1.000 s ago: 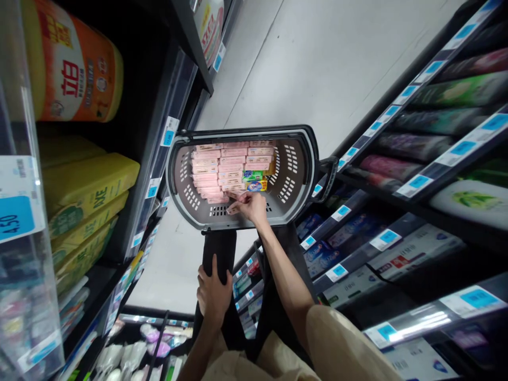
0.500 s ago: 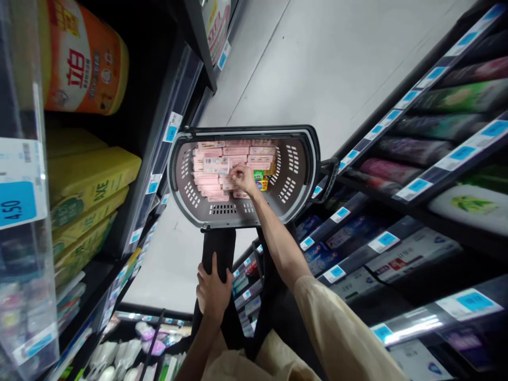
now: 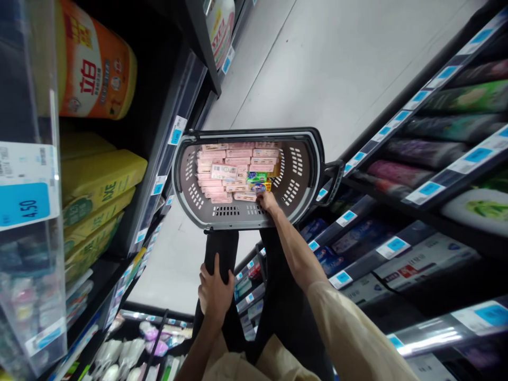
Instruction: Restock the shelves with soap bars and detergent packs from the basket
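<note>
Inside the dark grey shopping basket (image 3: 186,207), many small pink packs (image 3: 238,153) lie in rows and layers. One paler pack (image 3: 224,172) lies at an angle on top. A green pack (image 3: 257,176) and a yellow pack with blue print (image 3: 261,187) sit at the right of the pile. Just below the yellow pack, my right hand (image 3: 267,202) reaches in with curled fingers; what its fingertips hold, if anything, is hidden. Outside the basket, my left hand (image 3: 216,291) rests on my black-clad leg (image 3: 221,248), fingers spread and holding nothing.
On the left shelf stand a large orange-labelled bottle (image 3: 97,66) and yellow AXE packs (image 3: 107,182). The right shelves (image 3: 397,246) hold bottles and boxes behind price tags. Pale floor (image 3: 317,69) runs between them. The basket's handle (image 3: 333,182) sticks out to the right.
My right hand has moved from the middle of the pink packs down and right, below the yellow pack, uncovering the green and yellow packs. My left hand stays on my leg.
</note>
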